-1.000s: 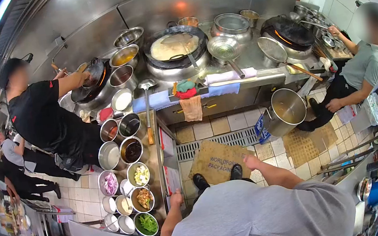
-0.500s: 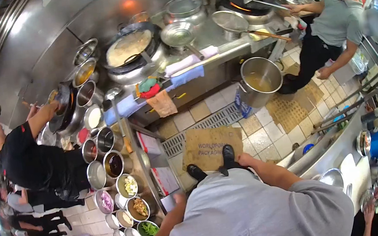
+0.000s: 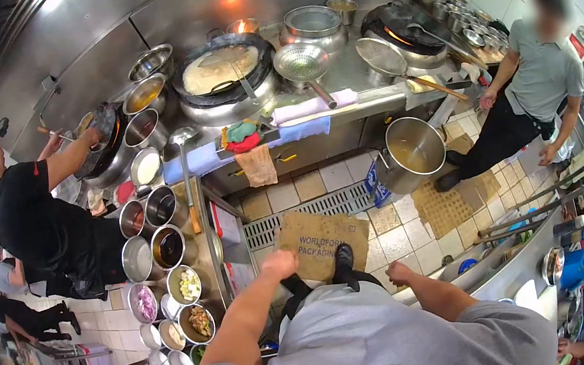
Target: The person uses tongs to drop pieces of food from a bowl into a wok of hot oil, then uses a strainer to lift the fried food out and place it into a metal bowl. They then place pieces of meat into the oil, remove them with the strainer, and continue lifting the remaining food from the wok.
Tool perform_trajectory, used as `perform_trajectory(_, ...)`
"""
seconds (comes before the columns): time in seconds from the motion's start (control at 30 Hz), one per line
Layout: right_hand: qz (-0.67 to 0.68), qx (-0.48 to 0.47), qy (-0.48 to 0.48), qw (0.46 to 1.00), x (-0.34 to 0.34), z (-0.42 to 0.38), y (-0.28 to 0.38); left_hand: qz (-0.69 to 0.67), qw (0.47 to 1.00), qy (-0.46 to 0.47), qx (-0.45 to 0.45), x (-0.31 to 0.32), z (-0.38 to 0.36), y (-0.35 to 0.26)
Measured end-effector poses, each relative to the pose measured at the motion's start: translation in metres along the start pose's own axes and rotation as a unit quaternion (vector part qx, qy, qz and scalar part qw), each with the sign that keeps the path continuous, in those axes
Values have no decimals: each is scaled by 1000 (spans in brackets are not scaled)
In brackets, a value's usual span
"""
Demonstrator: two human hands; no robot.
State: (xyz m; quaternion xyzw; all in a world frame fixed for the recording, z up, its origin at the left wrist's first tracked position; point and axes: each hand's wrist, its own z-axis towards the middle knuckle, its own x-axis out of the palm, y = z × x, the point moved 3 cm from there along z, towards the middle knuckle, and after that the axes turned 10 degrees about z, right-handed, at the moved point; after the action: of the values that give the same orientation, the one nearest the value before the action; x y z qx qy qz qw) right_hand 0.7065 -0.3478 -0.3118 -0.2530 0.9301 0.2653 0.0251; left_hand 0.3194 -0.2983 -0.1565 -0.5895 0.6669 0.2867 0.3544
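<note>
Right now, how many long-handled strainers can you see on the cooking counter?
2. The perforated strainer sits just right of the central wok; the mesh strainer, with a wooden handle, is farther right. Others may be hidden.

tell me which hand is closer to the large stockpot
Right. In the picture, the right hand is below the stockpot, apart from it; the left hand is farther off, to its lower left.

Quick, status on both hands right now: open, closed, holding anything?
Left hand: fingers curled closed, nothing visible in it.
Right hand: loosely closed, nothing visible in it.
</note>
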Motion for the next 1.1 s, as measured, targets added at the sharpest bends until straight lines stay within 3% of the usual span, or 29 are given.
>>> perform_trajectory(0.13, -123, -66, -78, 987, 35, -13, 40, -77, 997, -20, -16, 39, -11, 2)
perform_trajectory(0.2, -224, -215, -72, 948, 49, 6, 81, -161, 984, -54, -61, 58, -9, 16)
perform_trajectory(0.23, -228, -229, -66, 944, 48, 25, 97, -160, 982, -64, -74, 61, -13, 23)
perform_trajectory(0.3, -72, -261, -60, 961, 47, 54, 104, -296, 932, -155, -142, 74, -27, 38)
perform_trajectory(0.33, 39, -217, 17, 975, 39, 18, 132, -293, 933, -153, -141, 83, -39, 37)
perform_trajectory(0.37, 42, -219, 15, 975, 36, 38, 126, -299, 928, -140, -171, 92, -50, 40)
perform_trajectory(0.43, -95, -231, -111, 962, 15, 80, 114, -308, 920, -126, -208, 121, -70, 45)
perform_trajectory(0.47, -99, -232, -104, 962, 6, 86, 106, -257, 948, -55, -180, 150, -70, 50)
perform_trajectory(0.5, -214, -301, -182, 911, -6, 89, 108, -207, 966, 14, -152, 173, -74, 53)
perform_trajectory(0.53, -322, -362, -254, 837, -9, 86, 110, -213, 964, 15, -160, 188, -86, 55)
perform_trajectory(0.57, -326, -364, -248, 836, -8, 74, 118, -198, 956, 41, -212, 201, -97, 57)
perform_trajectory(0.63, -126, -166, -184, 961, -18, 54, 128, -181, 946, 66, -259, 214, -108, 64)
perform_trajectory(0.67, -68, -149, -170, 972, -14, 39, 135, -196, 936, 84, -282, 217, -113, 67)
perform_trajectory(0.77, -111, -201, -147, 962, 1, 49, 124, -231, 918, 77, -313, 235, -111, 81)
perform_trajectory(0.9, -120, -132, -106, 978, 33, 25, 109, -256, 925, 43, -278, 229, -95, 90)
perform_trajectory(1.03, -276, -263, 41, 924, 52, 72, 66, -217, 953, -6, -211, 224, -60, 101)
perform_trajectory(1.07, -244, -170, 49, 953, 57, 50, 75, -216, 953, -3, -213, 210, -63, 100)
perform_trajectory(1.1, -244, -170, 51, 953, 59, 40, 81, -245, 949, 31, -195, 182, -65, 93)
